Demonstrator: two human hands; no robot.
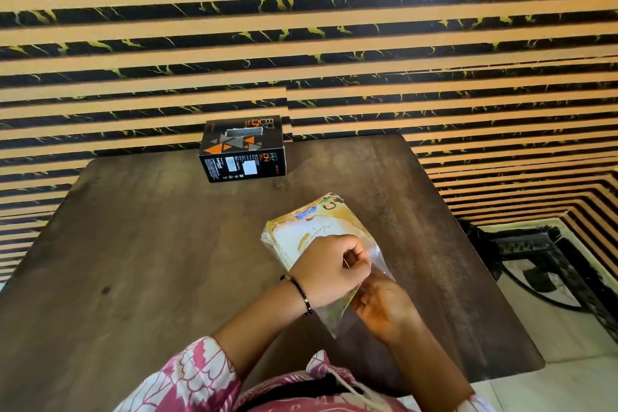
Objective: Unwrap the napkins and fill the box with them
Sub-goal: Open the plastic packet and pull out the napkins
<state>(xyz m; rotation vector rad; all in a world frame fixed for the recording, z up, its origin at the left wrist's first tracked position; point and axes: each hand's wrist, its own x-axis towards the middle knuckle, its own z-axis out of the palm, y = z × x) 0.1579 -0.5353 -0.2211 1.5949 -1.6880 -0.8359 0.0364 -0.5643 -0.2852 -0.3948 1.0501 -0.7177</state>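
A dark wooden table [140, 244] stands against a wall [301, 27] of tan and black marbled stripes. The box [243, 148], black with orange and grey triangles, sits at the far edge of the table, touching the wall, its top shut and its printed side facing the person.

Nearer than the box and a little to its right lies the napkin pack [311, 231], a clear plastic wrapper with yellow and blue print over a white stack. Its far end points toward the box; its near end is lifted in both hands, well apart from the box.

The left hand [329, 269], a beaded bracelet [298, 293] on its wrist, is curled into a fist and pinches the wrapper on top of the pack. The right hand [381, 308] sits just nearer than the left, under the loose clear end of the wrapper, its fingers curled round the plastic and seen partly through it.

A pink and white patterned sleeve [187, 375] shows at the near edge of the table. A dark metal frame [548, 264] stands on a pale floor to the right of the table.
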